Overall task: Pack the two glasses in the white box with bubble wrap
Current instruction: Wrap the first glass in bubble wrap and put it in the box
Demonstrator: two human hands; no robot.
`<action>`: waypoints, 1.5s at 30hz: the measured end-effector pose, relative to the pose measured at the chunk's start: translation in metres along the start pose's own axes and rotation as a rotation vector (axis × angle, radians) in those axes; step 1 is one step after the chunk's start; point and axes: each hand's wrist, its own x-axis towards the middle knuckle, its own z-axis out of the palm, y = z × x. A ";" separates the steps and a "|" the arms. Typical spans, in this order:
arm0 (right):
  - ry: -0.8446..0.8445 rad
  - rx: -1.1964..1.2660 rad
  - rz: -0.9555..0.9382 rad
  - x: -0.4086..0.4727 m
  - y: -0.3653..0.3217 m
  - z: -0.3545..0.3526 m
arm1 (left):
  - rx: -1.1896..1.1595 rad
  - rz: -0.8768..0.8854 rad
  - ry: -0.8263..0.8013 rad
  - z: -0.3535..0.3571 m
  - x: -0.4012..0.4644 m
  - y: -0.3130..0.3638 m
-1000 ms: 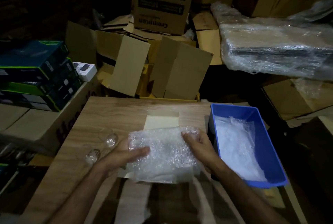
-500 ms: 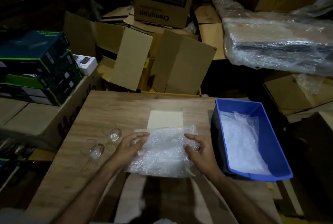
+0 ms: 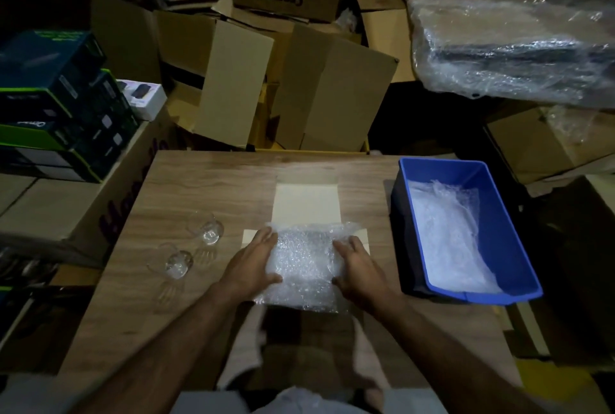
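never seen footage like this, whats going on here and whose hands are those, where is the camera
There is no machine here. A person wears the camera on the head, so this one view looks down at their own arms. Both hands, the left hand and the right hand, lie flat on a sheet of bubble wrap, pressing it into an open white box on a wooden table. Two empty glasses wait at the left. A blue bin at the right holds more wrap. Cardboard cartons surround the table.
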 end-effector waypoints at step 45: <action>-0.170 -0.330 -0.031 0.036 -0.020 0.057 | 0.472 -0.011 -0.299 0.034 0.051 0.041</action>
